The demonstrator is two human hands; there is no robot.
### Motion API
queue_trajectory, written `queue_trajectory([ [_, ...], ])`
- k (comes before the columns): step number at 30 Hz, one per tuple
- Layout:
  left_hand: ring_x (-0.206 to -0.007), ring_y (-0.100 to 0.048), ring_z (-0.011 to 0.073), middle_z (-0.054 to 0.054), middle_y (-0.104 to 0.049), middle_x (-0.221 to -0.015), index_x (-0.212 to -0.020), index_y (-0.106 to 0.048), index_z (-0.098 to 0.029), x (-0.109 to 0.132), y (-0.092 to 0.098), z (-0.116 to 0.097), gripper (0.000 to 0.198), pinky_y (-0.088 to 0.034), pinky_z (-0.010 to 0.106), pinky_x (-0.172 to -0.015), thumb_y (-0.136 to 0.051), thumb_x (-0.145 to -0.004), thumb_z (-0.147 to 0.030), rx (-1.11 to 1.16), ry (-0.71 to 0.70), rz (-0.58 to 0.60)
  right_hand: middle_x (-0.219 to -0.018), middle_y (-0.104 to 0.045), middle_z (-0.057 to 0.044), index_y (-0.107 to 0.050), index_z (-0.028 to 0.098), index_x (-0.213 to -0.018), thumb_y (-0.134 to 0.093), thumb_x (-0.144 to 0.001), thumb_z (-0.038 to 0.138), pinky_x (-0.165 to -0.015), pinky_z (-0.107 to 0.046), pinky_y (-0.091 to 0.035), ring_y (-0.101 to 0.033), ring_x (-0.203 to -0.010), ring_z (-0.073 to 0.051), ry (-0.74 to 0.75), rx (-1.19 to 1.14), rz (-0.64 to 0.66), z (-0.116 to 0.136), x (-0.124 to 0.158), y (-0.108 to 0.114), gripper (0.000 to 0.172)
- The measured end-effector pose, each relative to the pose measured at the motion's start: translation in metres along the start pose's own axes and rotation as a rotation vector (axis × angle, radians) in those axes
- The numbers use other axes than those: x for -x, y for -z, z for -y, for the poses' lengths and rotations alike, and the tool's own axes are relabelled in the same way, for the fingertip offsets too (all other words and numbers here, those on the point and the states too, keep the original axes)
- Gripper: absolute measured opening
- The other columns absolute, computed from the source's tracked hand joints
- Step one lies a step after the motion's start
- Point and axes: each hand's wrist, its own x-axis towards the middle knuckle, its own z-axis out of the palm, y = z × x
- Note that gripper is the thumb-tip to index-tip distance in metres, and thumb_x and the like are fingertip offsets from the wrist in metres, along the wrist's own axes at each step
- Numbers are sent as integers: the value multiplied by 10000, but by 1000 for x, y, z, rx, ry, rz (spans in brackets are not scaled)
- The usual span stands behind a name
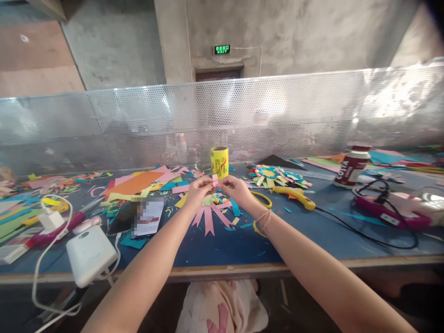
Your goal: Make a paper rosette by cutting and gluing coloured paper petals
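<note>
Between my fingertips is a small pink paper strip [215, 180], held up in front of a yellow printed roll [219, 162]. My left hand [198, 192] pinches its left side, and my right hand [239, 190] pinches it from the right. Below the hands, pink paper strips [208, 219] with notched ends fan out on the blue table around a pale green middle, which the fingers partly hide. A yellow ring-shaped item [262, 200] lies beside my right wrist.
A yellow glue gun [294, 195] with a black cord lies to the right, near finished paper flowers [272, 173]. Further right stands a brown bottle [353, 166]. On the left are a phone [149, 217], a white charger [90, 253] and orange paper [133, 184]. A perforated metal screen [138, 125] borders the table's back.
</note>
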Motion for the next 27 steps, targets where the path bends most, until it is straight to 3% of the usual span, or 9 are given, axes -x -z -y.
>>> queue_trajectory([
  [14, -645, -613, 115, 11, -657, -722, -746, -664, -153, -1, -2, -1, 202, -515, 282, -690, -732, -589, -260, -18, -10, -7, -576, -489, 35, -548, 182, -696, -646, -671, 515, -513, -241, -368, -443, -532, -92, -124, -177, -35, 10, 3, -5, 348],
  [27, -671, -626, 130, 21, -666, -733, -760, -678, -161, 2, -2, -3, 174, -508, 282, -690, -701, -629, -273, -69, -8, 13, -564, -509, 23, -550, 176, -673, -629, -683, 509, -504, -246, -356, -445, -528, -97, -153, -130, -25, 10, 3, -4, 342],
])
